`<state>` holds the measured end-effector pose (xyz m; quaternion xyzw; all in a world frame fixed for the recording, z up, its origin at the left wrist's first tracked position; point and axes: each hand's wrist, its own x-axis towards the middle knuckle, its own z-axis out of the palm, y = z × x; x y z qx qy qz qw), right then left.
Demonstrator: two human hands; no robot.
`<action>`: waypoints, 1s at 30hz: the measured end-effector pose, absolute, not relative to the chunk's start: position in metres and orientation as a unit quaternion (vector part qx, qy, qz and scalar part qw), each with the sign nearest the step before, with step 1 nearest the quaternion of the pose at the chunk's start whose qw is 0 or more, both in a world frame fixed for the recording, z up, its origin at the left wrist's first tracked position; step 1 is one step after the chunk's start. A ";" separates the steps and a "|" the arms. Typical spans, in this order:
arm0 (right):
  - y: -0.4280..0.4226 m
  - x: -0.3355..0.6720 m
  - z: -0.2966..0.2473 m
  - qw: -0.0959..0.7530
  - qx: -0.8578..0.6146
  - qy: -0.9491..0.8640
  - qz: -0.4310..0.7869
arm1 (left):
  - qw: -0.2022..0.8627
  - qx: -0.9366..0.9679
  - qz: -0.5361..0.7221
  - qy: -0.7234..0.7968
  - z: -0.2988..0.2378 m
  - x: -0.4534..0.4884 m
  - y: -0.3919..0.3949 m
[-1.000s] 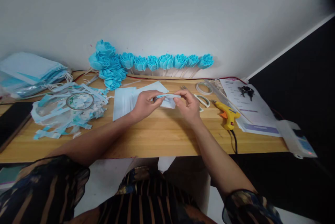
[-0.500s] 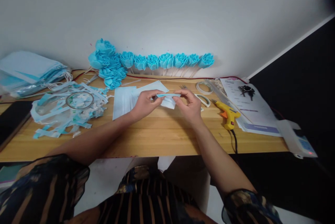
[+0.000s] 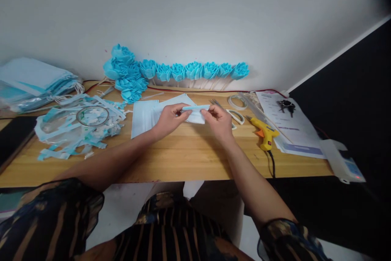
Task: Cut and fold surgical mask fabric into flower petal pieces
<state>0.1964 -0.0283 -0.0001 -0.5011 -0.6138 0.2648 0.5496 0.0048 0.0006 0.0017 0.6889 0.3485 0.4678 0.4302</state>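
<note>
Between my two hands is a piece of face mask fabric [image 3: 196, 117], white below with a light-blue folded strip along its top edge. My left hand [image 3: 170, 120] pinches its left end between thumb and fingers. At the right end, my right hand [image 3: 218, 121] pinches the same piece. Flat mask sheets [image 3: 142, 116] lie on the table beside and behind my left hand. White-handled scissors [image 3: 236, 117] rest just right of my right hand, their blades pointing away and partly hidden.
Blue fabric flowers [image 3: 194, 70] on sticks lean along the wall. Cut scraps [image 3: 100, 126] with a tape ring [image 3: 92, 116] lie left, near a mask stack [image 3: 33, 82]. A yellow glue gun [image 3: 265, 131], a tape roll [image 3: 237, 102], papers [image 3: 296, 130] and keys [image 3: 286, 105] lie right.
The top edge of the mask piece has turned, so its blue strip looks wider and flatter and the white part hangs straighter. Both hands keep their pinch, nearly in place.
</note>
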 end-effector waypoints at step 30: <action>-0.026 0.197 -0.001 0.549 -0.521 -0.586 0.288 | 0.484 0.604 0.529 0.347 0.006 0.000 0.006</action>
